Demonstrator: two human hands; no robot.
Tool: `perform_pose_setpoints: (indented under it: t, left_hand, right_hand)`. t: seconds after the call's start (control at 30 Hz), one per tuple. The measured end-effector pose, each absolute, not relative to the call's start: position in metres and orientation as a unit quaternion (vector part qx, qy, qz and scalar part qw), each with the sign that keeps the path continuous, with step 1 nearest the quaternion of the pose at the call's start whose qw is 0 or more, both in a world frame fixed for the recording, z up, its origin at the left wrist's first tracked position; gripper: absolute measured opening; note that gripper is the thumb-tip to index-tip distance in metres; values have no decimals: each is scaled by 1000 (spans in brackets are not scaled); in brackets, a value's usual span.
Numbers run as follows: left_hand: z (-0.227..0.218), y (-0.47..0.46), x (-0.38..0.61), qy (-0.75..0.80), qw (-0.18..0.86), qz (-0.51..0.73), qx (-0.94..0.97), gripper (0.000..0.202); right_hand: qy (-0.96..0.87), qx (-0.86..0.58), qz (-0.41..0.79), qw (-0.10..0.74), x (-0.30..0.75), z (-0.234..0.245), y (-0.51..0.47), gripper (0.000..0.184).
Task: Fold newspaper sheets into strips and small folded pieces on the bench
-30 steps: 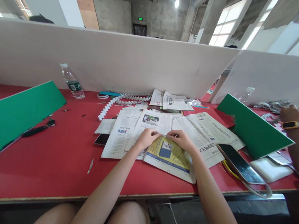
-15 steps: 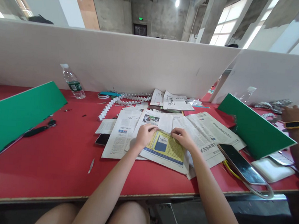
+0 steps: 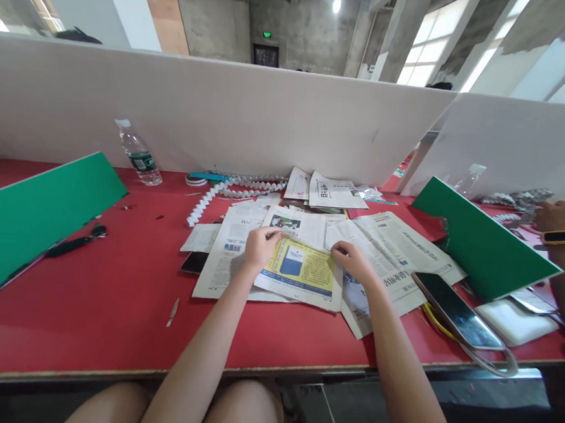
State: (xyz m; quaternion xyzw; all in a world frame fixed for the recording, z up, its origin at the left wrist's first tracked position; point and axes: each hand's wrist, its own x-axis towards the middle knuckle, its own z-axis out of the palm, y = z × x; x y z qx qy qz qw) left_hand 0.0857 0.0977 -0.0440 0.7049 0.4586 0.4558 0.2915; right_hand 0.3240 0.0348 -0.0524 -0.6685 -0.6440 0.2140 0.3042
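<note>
Red table, concrete-walled room: person's left hand pinches far left corner of yellow-printed newspaper sheet, right hand far right, grip narrow. Sheet overlaps other newspapers; phone right of sheet.

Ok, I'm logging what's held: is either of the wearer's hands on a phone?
No: the left hand and right hand both hold the yellow-printed sheet by its top edge.

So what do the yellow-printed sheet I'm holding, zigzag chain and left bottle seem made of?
Sheet: probably matte newsprint, from its dull, text-covered surface. Chain: likely folded paper, matte, judging by its repeated folds. Bottle: seemingly glossy clear plastic; it's see-through with highlights.
</note>
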Motion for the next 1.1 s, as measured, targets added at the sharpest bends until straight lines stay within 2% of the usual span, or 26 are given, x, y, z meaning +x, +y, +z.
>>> perform_pose_setpoints:
  t: [0.13, 0.23, 0.37, 0.47, 0.6, 0.73, 0.83, 0.93, 1.1]
  left_hand:
    - [-41, 100, 80, 491, 282, 469, 678, 15]
    - [-40, 106, 71, 523, 288, 525, 607, 16]
    - [-44, 114, 64, 509, 369, 625, 464, 24]
    - [-49, 116, 67, 482, 414, 647, 423, 25]
    - [-52, 112, 77, 460, 443, 629, 444, 26]
    - [-50, 106, 83, 445, 487, 578, 481, 25]
    - [-48, 105, 84, 460, 468, 550, 517, 24]
    - [-48, 105, 87, 454, 435, 526, 573, 34]
    - [-46, 99, 92, 427, 536, 434, 584, 39]
  right_hand:
    - [-590, -737, 142, 298, 330, -57, 35, 13]
    - [-525, -771, 135, 334, 335, -59, 37, 16]
    - [-495, -651, 344, 462, 328, -53, 37, 36]
    - [-491, -530, 477, 501, 316, -48, 35, 46]
    - [-488, -460, 533, 516, 307, -48, 34, 39]
    - [-422, -487, 514, 566, 310, -53, 39, 25]
    - [-387, -497, 502, 593, 312, -54, 41, 24]
    - [-380, -504, 493, 599, 312, -51, 41, 25]
    - [-375, -521, 467, 608, 310, -49, 40, 28]
